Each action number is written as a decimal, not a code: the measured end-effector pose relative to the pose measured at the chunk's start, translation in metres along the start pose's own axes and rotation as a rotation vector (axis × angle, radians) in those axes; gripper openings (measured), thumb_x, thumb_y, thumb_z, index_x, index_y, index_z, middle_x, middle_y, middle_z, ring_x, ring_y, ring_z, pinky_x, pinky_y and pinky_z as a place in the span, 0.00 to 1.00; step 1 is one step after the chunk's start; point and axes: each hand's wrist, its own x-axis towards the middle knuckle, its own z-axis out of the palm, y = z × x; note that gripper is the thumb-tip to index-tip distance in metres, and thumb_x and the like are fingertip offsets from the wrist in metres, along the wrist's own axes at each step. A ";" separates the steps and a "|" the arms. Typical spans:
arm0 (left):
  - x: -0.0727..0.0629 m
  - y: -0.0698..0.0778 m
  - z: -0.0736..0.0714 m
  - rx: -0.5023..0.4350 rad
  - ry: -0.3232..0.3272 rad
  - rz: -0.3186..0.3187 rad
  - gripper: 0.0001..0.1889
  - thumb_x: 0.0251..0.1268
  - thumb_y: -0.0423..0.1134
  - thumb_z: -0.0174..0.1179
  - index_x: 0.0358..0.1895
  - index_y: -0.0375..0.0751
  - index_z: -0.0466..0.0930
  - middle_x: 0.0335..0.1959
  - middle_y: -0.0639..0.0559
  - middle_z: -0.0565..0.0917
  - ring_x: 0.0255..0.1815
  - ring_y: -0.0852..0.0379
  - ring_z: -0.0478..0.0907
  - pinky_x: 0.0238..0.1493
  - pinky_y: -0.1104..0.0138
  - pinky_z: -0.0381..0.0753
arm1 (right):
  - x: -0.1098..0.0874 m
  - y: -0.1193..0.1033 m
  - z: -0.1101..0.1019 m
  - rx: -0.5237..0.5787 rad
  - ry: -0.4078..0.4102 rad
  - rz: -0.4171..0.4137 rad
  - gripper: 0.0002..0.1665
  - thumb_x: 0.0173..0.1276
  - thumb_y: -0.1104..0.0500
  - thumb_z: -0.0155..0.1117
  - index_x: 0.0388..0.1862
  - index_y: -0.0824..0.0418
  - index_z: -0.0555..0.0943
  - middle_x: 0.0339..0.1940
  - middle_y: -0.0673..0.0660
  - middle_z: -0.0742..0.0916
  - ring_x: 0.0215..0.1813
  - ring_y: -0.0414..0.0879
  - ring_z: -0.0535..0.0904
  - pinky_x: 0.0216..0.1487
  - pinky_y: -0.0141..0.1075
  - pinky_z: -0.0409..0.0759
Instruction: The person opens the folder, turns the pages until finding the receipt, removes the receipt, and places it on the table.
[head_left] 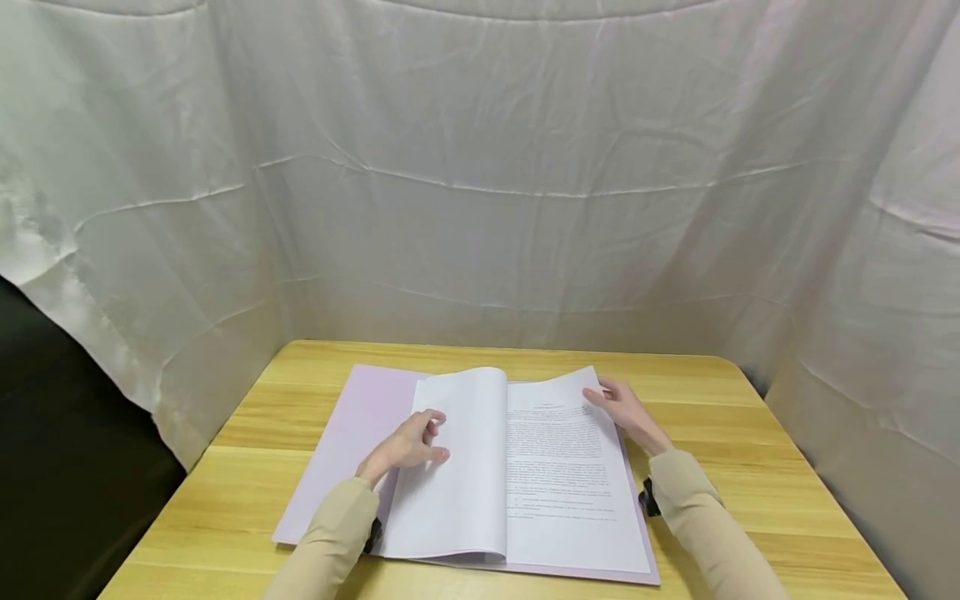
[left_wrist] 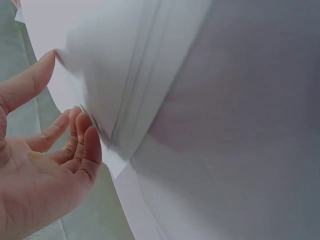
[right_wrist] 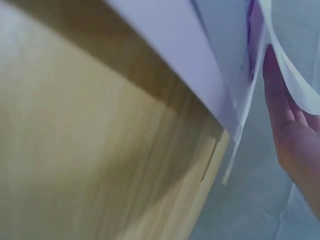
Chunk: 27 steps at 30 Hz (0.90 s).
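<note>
An open lilac folder (head_left: 330,467) lies on the table with white pages bound in it. Turned pages (head_left: 457,500) bulge over its left half, blank side up; a printed page (head_left: 562,483) covers the right half. My left hand (head_left: 408,442) is over the turned pages with thumb and fingers apart. In the left wrist view, the left hand (left_wrist: 55,145) has its fingertips by the white sheets (left_wrist: 115,55). At the printed page's top right corner, my right hand (head_left: 626,408) pinches the raised sheet. From the right wrist, fingers (right_wrist: 280,95) show behind the lifted paper (right_wrist: 295,82).
The wooden table (head_left: 712,433) extends around the folder on all sides. Pale curtains (head_left: 510,167) hang behind it and at both sides. A dark area (head_left: 67,450) shows at the lower left. Dark wrist-worn devices (head_left: 648,498) sit at the sleeves.
</note>
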 end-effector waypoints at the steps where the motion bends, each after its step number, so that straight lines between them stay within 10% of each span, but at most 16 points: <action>1: 0.000 0.000 0.000 -0.003 0.005 0.006 0.32 0.59 0.31 0.70 0.65 0.24 0.68 0.43 0.40 0.75 0.41 0.52 0.71 0.41 0.69 0.71 | -0.003 -0.001 0.000 0.025 -0.021 -0.003 0.37 0.79 0.48 0.55 0.77 0.67 0.61 0.62 0.76 0.81 0.46 0.50 0.86 0.43 0.40 0.86; 27: -0.004 0.017 0.014 -0.138 0.102 0.045 0.27 0.69 0.37 0.62 0.67 0.27 0.69 0.53 0.35 0.78 0.54 0.44 0.76 0.61 0.50 0.76 | -0.055 -0.020 0.014 0.212 -0.358 -0.093 0.35 0.85 0.42 0.28 0.84 0.53 0.46 0.84 0.66 0.54 0.79 0.72 0.58 0.61 0.47 0.82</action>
